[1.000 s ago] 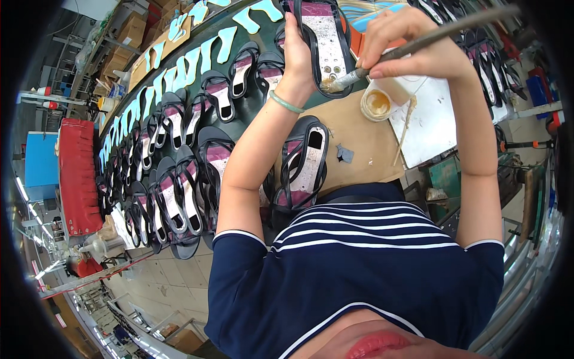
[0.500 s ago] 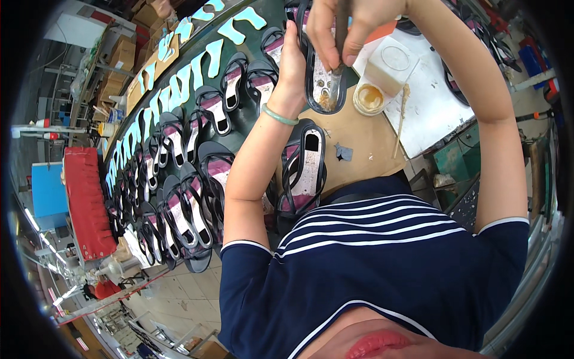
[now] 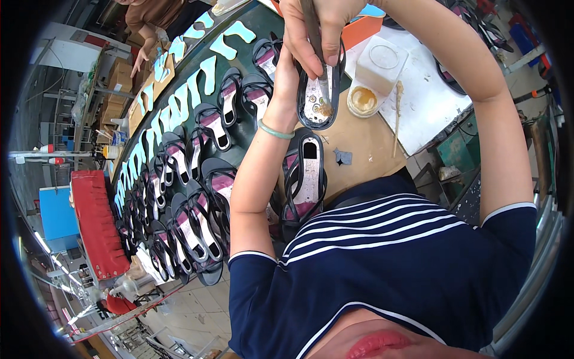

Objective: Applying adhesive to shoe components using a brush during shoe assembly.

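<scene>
Up at the far edge, my left hand [image 3: 286,84] is closed along the left side of a black sandal [image 3: 311,113] with a pale insole. My right hand [image 3: 317,33] pinches a flat brush [image 3: 323,87] with a dark handle. Its bristles press on the sandal's heel end, where a brownish wet smear shows. Closer to me lies another black sandal [image 3: 310,170] with purple lining and crossed straps. An open jar of yellowish glue [image 3: 364,99] stands to the right of the held sandal. The hand hides the far end of that sandal.
Rows of sandals [image 3: 185,230] and light-blue insole pieces [image 3: 200,81] cover the green table at left. Brown cardboard [image 3: 353,140] lies under the near sandal. A white square container [image 3: 382,63] and thin stick [image 3: 398,119] are at right. Another person's hand [image 3: 140,58] is far left.
The held sandal has shifted slightly toward me, and the brush in my right hand has moved with it, still touching the heel end. Another person has come further into view at far left.
</scene>
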`<state>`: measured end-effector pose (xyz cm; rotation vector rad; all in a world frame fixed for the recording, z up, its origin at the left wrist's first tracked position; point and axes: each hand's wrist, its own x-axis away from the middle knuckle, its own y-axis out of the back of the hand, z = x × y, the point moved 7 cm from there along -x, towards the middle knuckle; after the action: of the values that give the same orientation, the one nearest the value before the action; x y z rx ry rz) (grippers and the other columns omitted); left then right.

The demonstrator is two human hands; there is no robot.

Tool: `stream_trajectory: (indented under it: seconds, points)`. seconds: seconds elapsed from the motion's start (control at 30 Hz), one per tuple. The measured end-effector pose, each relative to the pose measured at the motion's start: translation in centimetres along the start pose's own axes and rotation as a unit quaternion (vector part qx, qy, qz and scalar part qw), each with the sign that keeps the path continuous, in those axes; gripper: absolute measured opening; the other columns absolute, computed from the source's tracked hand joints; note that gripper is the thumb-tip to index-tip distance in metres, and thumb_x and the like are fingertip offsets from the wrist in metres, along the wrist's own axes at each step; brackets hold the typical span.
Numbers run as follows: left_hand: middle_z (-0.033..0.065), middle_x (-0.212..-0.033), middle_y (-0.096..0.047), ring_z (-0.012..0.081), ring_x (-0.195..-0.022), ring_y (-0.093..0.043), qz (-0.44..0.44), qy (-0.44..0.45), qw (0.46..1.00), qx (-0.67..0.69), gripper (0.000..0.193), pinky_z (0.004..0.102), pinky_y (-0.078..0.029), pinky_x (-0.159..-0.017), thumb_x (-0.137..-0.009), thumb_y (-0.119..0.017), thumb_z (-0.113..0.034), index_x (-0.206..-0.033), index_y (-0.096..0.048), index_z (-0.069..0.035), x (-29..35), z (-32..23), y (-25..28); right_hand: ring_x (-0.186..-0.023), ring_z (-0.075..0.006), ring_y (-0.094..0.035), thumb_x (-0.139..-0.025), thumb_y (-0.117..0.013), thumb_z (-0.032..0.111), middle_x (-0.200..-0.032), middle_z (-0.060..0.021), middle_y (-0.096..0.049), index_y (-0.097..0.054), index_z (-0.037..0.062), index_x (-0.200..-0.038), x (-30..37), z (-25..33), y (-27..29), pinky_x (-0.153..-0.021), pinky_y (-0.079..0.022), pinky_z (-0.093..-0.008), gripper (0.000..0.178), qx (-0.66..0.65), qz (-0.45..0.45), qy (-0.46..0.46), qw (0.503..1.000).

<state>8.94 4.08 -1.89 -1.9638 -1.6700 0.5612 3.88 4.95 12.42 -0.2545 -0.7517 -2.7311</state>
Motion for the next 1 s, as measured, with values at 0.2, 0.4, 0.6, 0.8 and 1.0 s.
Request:
stream_trajectory:
  seconds: [0.2,0.4,0.6,0.8,1.0]
  points:
    - [0.0194,-0.089,-0.065,0.0283,-0.070,-0.067,0.005,0.033,0.999,0.035,0.053,0.0378,-0.059,-0.058,-0.098,-0.027,-0.039,-0.111,-0.051,0.007,0.2,0.2,-0.8,-0.084,-0.0163,-0.066,-0.068,-0.072,-0.004,-0.091,-0.0114,-0.071,-0.072,-0.0031,-0.092,0.7,-0.6,0.6,-0.076,-0.051,-0.0248,0.024,-0.012,-0.014,0.018,1.000]
    - [0.0199,-0.098,-0.065,0.0278,-0.076,-0.068,0.006,0.057,0.998,0.033,0.056,0.0383,-0.059,-0.062,-0.099,-0.025,-0.043,-0.119,-0.049,0.003,0.9,0.3,-1.7,-0.088,-0.0184,-0.066,-0.068,-0.073,-0.004,-0.092,-0.0126,-0.071,-0.071,-0.0038,-0.091,1.3,-1.2,1.2,-0.078,-0.051,-0.0260,0.023,-0.021,-0.028,0.029,0.999]
    - [0.0201,-0.101,-0.064,0.0271,-0.082,-0.068,0.050,0.091,0.993,0.058,0.062,0.0385,-0.059,-0.065,-0.098,-0.026,-0.051,-0.126,-0.045,0.001,1.1,0.9,-2.1,-0.091,-0.0210,-0.066,-0.068,-0.073,-0.005,-0.094,-0.0146,-0.070,-0.071,-0.0052,-0.091,2.1,-1.8,1.8,-0.082,-0.051,-0.0279,0.023,-0.047,-0.032,0.036,0.998]
    - [0.0186,-0.111,-0.060,0.0268,-0.090,-0.066,0.076,0.092,0.992,0.049,0.060,0.0381,-0.059,-0.066,-0.097,-0.027,-0.054,-0.133,-0.039,-0.007,0.9,1.2,-2.2,-0.093,-0.0228,-0.065,-0.070,-0.072,-0.007,-0.095,-0.0161,-0.070,-0.070,-0.0057,-0.091,3.1,-2.3,2.2,-0.083,-0.051,-0.0296,0.022,-0.029,-0.040,0.035,0.998]
    - [0.0180,-0.114,-0.059,0.0276,-0.092,-0.065,0.079,0.097,0.991,0.043,0.056,0.0378,-0.058,-0.068,-0.097,-0.031,-0.053,-0.132,-0.040,-0.010,0.8,1.5,-2.1,-0.095,-0.0241,-0.065,-0.069,-0.072,-0.007,-0.097,-0.0168,-0.069,-0.070,-0.0059,-0.091,4.0,-2.9,2.5,-0.083,-0.051,-0.0310,0.022,-0.053,-0.052,0.030,0.997]
